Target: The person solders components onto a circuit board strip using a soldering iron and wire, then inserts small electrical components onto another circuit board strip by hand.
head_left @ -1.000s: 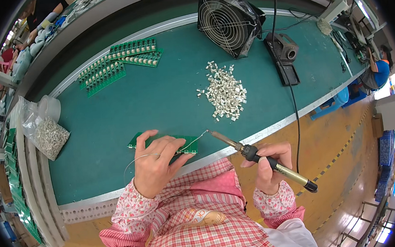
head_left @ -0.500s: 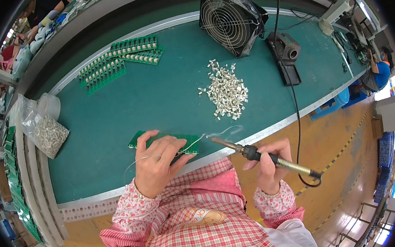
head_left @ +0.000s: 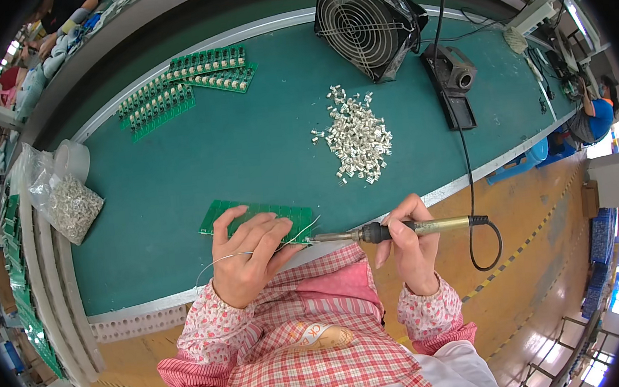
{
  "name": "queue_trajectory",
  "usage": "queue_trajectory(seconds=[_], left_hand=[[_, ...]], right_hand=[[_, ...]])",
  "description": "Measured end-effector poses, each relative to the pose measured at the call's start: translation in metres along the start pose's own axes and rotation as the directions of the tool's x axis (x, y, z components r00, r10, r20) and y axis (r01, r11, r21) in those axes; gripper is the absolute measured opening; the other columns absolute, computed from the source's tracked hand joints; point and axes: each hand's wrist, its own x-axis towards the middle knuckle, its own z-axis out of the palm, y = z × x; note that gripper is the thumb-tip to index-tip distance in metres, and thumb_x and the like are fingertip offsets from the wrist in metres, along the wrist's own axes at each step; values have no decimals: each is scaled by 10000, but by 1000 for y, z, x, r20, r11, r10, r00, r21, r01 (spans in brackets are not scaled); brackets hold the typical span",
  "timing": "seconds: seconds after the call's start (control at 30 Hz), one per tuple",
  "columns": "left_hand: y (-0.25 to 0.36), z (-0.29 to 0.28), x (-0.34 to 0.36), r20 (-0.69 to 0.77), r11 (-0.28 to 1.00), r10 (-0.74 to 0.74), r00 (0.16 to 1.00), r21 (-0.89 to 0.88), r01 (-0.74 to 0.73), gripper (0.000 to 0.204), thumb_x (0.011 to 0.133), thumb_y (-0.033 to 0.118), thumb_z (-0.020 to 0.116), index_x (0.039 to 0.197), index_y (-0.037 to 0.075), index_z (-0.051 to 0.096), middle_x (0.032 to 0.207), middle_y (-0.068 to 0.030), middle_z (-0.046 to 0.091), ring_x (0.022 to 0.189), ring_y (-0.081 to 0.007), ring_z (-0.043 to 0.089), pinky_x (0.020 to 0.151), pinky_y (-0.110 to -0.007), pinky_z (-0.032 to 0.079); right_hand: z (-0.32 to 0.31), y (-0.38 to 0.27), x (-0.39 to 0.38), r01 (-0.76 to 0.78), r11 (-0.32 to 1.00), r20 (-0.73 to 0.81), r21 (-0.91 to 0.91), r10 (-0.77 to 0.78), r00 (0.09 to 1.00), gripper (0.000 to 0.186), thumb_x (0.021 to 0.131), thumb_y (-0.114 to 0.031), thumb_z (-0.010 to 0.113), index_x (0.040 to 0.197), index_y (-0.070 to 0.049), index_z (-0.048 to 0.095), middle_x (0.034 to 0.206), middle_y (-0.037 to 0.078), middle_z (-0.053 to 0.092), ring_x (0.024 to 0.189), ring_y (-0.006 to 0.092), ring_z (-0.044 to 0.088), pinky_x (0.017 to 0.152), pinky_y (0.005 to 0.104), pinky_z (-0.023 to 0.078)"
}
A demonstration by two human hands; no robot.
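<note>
My left hand (head_left: 248,260) lies over a green circuit board (head_left: 232,208) near the table's front edge, its fingers bent down on the board. A thin strand of solder wire (head_left: 217,261) runs through that hand; its free end sticks out past the fingertips above the board's right end. In my right hand (head_left: 410,247) is a soldering iron (head_left: 428,225), gripped like a pen and nearly level. Its tip points left and meets the right end of the board, close to the solder wire. The fingers partly hide the board's middle.
A heap of small silvery connectors (head_left: 357,137) lies right of centre. Behind it stand a black fan (head_left: 362,29) and an iron stand (head_left: 455,80). Populated circuit boards (head_left: 161,107) lie at the back left, a bag of connectors (head_left: 72,205) at far left. The iron's cable (head_left: 470,173) crosses the right side.
The soldering iron has swung from slanting to nearly level, its tip coming down and left onto the board's right end. My right hand has risen slightly; the smoke at the tip has gone.
</note>
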Motion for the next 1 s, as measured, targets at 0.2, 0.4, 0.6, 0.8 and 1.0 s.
queue_trajectory(seconds=[0.2, 0.4, 0.6, 0.8, 1.0], left_hand=[[0, 0, -1, -1, 1000, 6, 1000, 8, -6, 394, 742, 223, 857, 1064, 94, 669, 973, -21, 723, 953, -185, 701, 975, -455, 447], [0, 0, -3, 10, 1000, 9, 1000, 10, -9, 398, 743, 225, 857, 1066, 92, 667, 982, -23, 724, 965, -184, 700, 980, -460, 443], [0, 1, -4, 5, 1000, 10, 1000, 15, -11, 405, 740, 222, 860, 1072, 92, 668, 991, -24, 725, 980, -183, 697, 988, -463, 439], [1, 0, -2, 2, 1000, 4, 1000, 10, -4, 400, 738, 222, 860, 1063, 93, 668, 976, -22, 721, 965, -179, 696, 994, -463, 436], [3, -6, 15, 14, 1000, -26, 1000, 16, 26, 370, 741, 224, 850, 1035, 91, 669, 908, -17, 700, 897, -163, 687, 1013, -474, 434]], right_hand=[[1, -2, 2, -32, 999, -11, 18, 32, 999, 130, 986, -99, 561, 949, 1, 487, 756, 126, 643, 500, 130, 590, 456, 255, 486], [1, -5, -1, -5, 999, 23, -52, 6, 1000, 163, 977, -113, 594, 938, 6, 489, 756, 115, 650, 518, 119, 603, 468, 250, 502], [4, -8, -12, 63, 992, 17, -113, -61, 998, 153, 959, -79, 613, 942, 21, 499, 794, 132, 660, 564, 125, 645, 499, 256, 537], [4, 1, -9, 342, 905, -18, -254, -358, 934, 136, 935, -17, 625, 1035, 40, 551, 853, 149, 673, 578, 133, 655, 550, 261, 559], [27, 31, 15, 527, 652, 252, -544, -472, 845, 522, 760, 33, 803, 1228, -35, 581, 1014, 119, 665, 935, 245, 676, 796, 344, 546]])
